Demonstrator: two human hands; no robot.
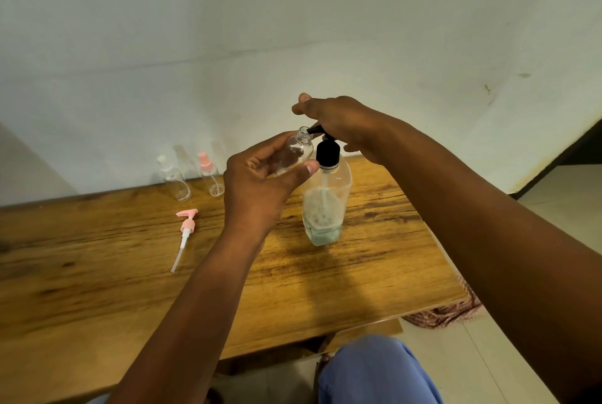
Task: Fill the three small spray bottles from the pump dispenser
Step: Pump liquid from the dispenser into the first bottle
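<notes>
Head view records the left hand (260, 182) gripping an uncapped small clear bottle (298, 151), fingers and thumb curled round its body, the open neck tilted up against the black spout of the pump dispenser (327, 195). Much of the held bottle is masked by the fingers; whether it holds any liquid cannot be made out. Just right of that grip, the right hand (338, 122) rests on top of the black pump head, covering it; its fingers look fairly straight, but the underside contact is hidden. The dispenser stands upright on the wooden table (97, 289), pale liquid low in its base. Well left of the grip, by the wall, stand two more small bottles: one white-capped (174, 180), one pink-capped (210, 175), both blurred. Nearer the person, left of the grip, a pink pump top (185, 234) lies loose on the table.
</notes>
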